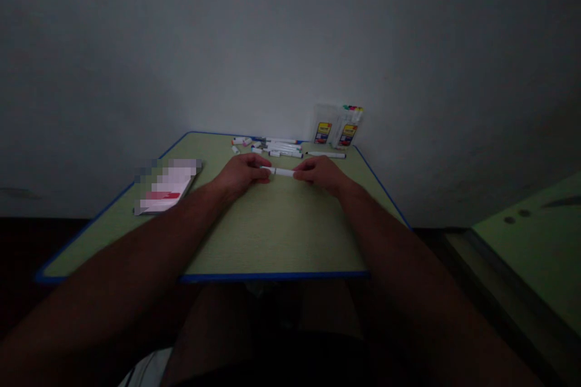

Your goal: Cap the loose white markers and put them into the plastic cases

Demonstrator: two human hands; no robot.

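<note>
A slim white marker [285, 173] lies level between my two hands, just above or on the green tabletop; I cannot tell which. My left hand [242, 174] pinches its left end, the shorter part, between thumb and fingers. At the right end, my right hand [321, 172] grips it with thumb and fingertips. A thin dark line crosses the marker close to my left fingers. Beyond my hands are several white markers [284, 147] and loose caps [247, 142]. One separate marker with a dark tip [325, 155] rests behind my right hand.
Two clear plastic cases stand against the wall at the back right: one case [323, 124] shows no markers, the other case [348, 127] has bright-coloured caps at its top. A blurred white and red booklet-like object [167, 186] lies on the left. Blue edging [281, 277] borders the table [281, 230].
</note>
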